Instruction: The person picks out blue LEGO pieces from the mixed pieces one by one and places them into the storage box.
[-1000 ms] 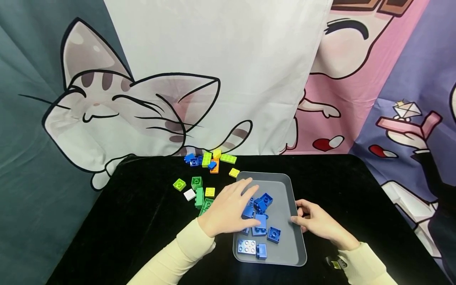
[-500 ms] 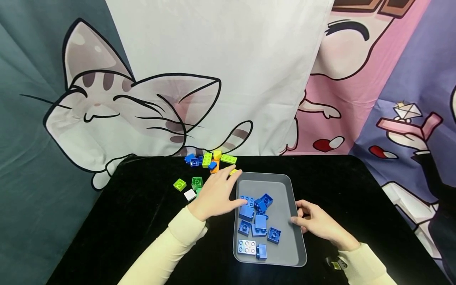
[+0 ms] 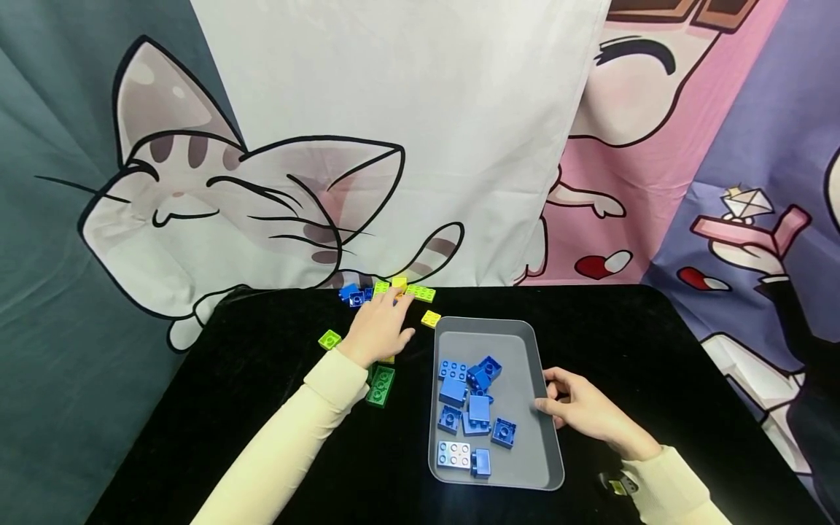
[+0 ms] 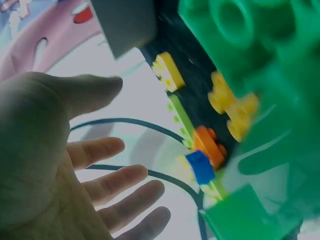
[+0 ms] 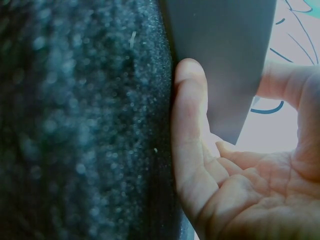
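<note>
My left hand (image 3: 377,326) hovers over the brick cluster at the back of the table, its fingers spread and nothing held. In the left wrist view, its fingertips point toward a small blue brick (image 4: 200,167) resting against an orange brick (image 4: 210,146). A lime brick (image 4: 181,120) and a yellow brick (image 4: 169,72) lie beyond them. My right hand (image 3: 580,405) grips the right rim of the grey tray (image 3: 533,415), thumb at the edge and fingers along the outer wall. Several blue bricks (image 3: 479,410) lie in the tray's left and middle part.
Left of the tray are a green brick (image 3: 380,386) and a lime brick (image 3: 329,340). Blue bricks (image 3: 356,297) sit at the back edge of the black table (image 3: 262,394). A yellow brick (image 3: 430,319) lies beside the tray's far left corner. Printed cloth (image 3: 499,146) hangs behind.
My left hand has moved from above the tray leftward and back to the brick cluster, opening the blue bricks in the tray to view. My right hand stays on the tray rim.
</note>
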A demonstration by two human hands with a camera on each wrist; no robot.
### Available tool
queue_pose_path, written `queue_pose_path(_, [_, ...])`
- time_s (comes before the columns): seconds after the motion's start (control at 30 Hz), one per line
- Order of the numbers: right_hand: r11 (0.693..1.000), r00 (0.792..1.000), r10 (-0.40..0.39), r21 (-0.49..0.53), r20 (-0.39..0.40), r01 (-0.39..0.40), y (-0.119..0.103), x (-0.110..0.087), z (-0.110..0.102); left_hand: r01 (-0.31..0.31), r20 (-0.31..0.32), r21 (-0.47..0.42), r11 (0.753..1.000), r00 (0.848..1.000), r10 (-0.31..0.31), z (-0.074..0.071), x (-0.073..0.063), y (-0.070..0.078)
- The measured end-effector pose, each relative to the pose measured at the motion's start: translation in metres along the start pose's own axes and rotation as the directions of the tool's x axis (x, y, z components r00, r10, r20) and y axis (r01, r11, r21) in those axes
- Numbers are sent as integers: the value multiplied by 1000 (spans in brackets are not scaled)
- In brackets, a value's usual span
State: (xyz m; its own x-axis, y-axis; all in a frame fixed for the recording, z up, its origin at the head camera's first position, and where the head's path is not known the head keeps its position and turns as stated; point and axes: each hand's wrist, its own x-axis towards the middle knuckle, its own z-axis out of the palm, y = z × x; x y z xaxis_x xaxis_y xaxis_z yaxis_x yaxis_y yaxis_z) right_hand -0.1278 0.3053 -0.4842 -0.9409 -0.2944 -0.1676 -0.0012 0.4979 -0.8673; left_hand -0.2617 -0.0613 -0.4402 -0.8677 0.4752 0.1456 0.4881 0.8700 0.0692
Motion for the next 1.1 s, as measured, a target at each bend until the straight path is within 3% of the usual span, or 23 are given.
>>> queue_pose_path(0.2, [1000,1000,0,-13,0,0,0,0,0,16,7,62,998,1000,-16,6,11,-14])
queue_pose_path(0.63, [1000,1000,-10,9,12,10,-2,-1,0,71,102,42,997,992,-75,17,21,-27])
queue_pose_path(1.1, [1000,1000,-8,-6,9,8,-2,-1,-1,54,3,-47,997,999,-54,31,22,-33])
